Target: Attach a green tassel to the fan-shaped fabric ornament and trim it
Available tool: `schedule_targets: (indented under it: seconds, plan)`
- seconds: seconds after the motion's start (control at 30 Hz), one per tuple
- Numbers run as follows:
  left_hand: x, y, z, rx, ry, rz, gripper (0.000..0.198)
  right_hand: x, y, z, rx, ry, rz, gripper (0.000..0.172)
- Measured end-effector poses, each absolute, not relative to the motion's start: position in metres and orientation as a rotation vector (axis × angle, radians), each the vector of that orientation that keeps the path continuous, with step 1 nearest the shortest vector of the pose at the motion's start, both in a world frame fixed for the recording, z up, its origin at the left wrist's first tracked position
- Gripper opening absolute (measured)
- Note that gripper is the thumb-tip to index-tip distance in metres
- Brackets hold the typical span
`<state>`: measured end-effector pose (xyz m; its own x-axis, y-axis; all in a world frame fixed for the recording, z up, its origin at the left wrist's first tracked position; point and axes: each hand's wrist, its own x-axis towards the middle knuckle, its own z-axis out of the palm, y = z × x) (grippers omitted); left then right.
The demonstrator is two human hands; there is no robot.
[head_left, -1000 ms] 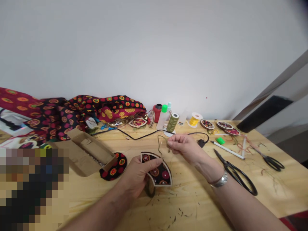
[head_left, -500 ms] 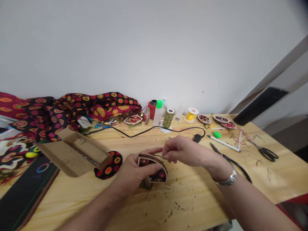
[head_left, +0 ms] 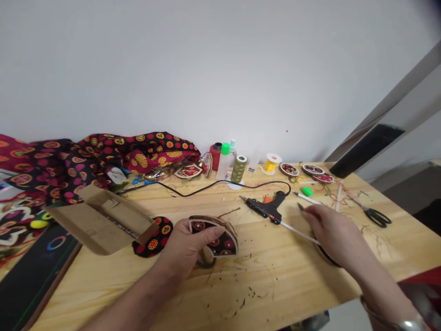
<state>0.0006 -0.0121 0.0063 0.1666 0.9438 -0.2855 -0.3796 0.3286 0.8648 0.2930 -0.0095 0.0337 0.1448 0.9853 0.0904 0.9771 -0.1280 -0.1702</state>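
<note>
My left hand (head_left: 188, 243) grips a fan-shaped, fabric-covered piece (head_left: 220, 241) by its left side. The piece has a dark patterned face with shiny round studs and a pale border, and its thumb-side face is toward me. A brown cord (head_left: 229, 212) sticks out from its curved top edge, and a darker loop hangs below. My right hand (head_left: 332, 230) lies over a black-handled tool with a dark pointed tip (head_left: 301, 207). Its fingers are mostly hidden from me. Left of that hand, a black glue gun (head_left: 265, 208) rests with a white glue stick (head_left: 298, 233) in its back.
An open cardboard box (head_left: 103, 220) and a round patterned fabric piece (head_left: 153, 236) sit left. Thread spools (head_left: 239, 169) and bottles (head_left: 223, 161) line the wall. Scissors (head_left: 377, 217) lie far right. A black cable (head_left: 206, 188) crosses the table. Patterned cloth (head_left: 86, 156) is heaped back left.
My right hand has left the cord at the piece and moved right, over the black-handled tool. The glue gun it covered now shows. My left hand still holds the piece.
</note>
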Motion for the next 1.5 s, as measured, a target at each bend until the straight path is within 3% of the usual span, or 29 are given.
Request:
schedule_targets:
  seconds: [0.07,0.23,0.47,0.6,0.7,0.83,0.93,1.0,1.5]
  plan:
    - [0.001,-0.012,0.007,0.710,0.995,1.070,0.022,0.321,-0.024,0.019,-2.429,-1.927,-0.077,0.025]
    - [0.003,-0.011,0.009,0.649,1.028,1.101,0.022,0.350,-0.044,-0.001,-2.566,-1.997,0.148,0.021]
    - [0.002,-0.010,0.013,0.523,0.921,1.110,0.018,0.347,-0.036,0.004,-2.592,-1.994,0.265,0.026]
    - [0.001,-0.010,0.016,0.423,0.889,1.098,0.019,0.353,-0.043,0.014,-2.601,-1.822,0.163,0.018]
    - [0.000,-0.011,0.016,0.368,0.891,1.103,0.021,0.339,-0.052,0.027,-2.436,-1.565,0.198,0.015]
    - [-0.001,-0.011,0.015,0.325,0.874,1.080,0.018,0.285,-0.061,0.040,-1.722,-1.540,0.674,0.025]
    - [-0.002,-0.011,0.016,0.314,0.858,1.055,0.015,0.243,-0.061,0.044,-1.502,-1.626,0.995,0.026]
    - [-0.002,-0.010,0.016,0.330,0.839,1.045,0.015,0.225,-0.058,0.045,-1.412,-1.710,1.077,0.036]
    - [-0.005,-0.011,0.013,0.355,0.802,1.021,0.025,0.197,-0.030,0.046,-1.563,-2.020,0.912,0.024]
